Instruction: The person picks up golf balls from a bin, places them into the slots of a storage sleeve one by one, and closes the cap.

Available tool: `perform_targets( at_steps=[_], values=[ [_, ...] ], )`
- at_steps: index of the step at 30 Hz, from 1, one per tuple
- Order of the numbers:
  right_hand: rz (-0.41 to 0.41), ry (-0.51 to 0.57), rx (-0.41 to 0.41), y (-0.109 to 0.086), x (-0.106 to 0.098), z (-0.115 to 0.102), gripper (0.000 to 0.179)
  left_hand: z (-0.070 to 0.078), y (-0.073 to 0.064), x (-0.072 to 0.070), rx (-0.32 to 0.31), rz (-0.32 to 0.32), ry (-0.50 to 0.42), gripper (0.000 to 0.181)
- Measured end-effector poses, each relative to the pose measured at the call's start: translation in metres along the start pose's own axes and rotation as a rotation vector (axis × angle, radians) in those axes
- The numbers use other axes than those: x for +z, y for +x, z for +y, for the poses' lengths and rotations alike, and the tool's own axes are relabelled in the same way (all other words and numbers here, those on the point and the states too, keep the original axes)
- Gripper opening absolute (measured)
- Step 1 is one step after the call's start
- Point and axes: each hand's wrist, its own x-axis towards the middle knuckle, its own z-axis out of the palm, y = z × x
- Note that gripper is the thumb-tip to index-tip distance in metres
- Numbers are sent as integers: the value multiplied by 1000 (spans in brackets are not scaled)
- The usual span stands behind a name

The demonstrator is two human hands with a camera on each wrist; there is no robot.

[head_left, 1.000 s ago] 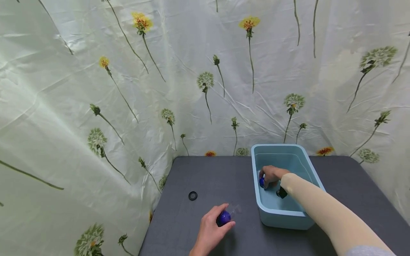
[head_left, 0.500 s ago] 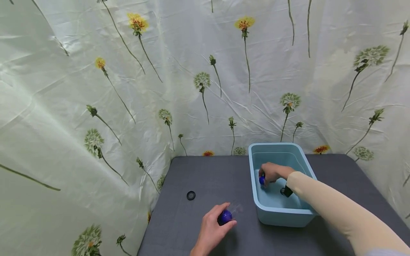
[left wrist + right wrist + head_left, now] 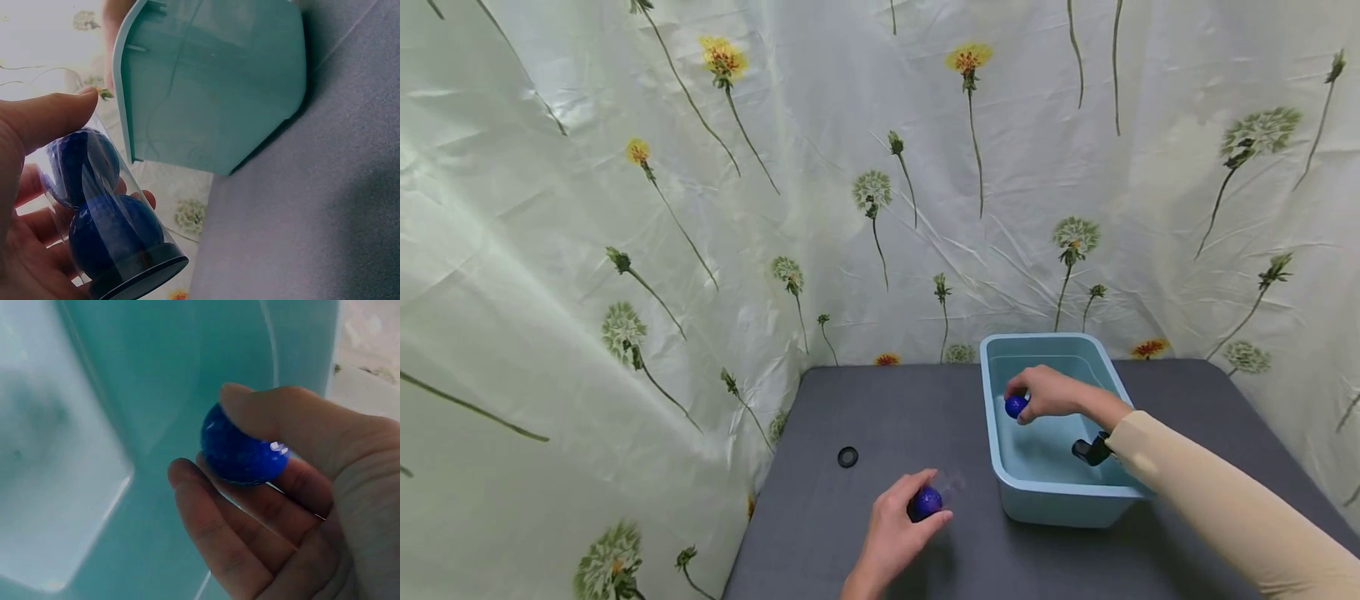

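At right, fingers [image 3: 219, 534] grip a glossy blue ball [image 3: 240, 455]; left fingers [image 3: 59, 119], a clear tube [image 3: 109, 200].

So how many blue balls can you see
3: two blue balls in the clear tube in the left hand, one blue ball in the right hand. More may be hidden.

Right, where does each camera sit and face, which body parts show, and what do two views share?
On head: faces forward and down at dark grey table, pale blue plastic box; left hand, right hand, beige sleeve show.
On left wrist: faces left hand, gripping clear plastic tube; probably right arm beyond box.
On right wrist: faces right hand, pinching blue ball before box walls.
Head and left wrist share tube and box.
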Motion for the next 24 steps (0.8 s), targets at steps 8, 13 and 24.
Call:
perform_targets(
  at_steps=[8,13,24],
  values=[
    [26,53,-34,-27,-5,-19,44,1,-3,-3,-48,17,-72,54],
    [56,127,-55,-40,-4,-31,45,0,-5,-6,-43,20,-69,54],
    [140,245,-92,-58,8,-57,50,-1,-4,-12,-73,23,-78,53]
  ],
)
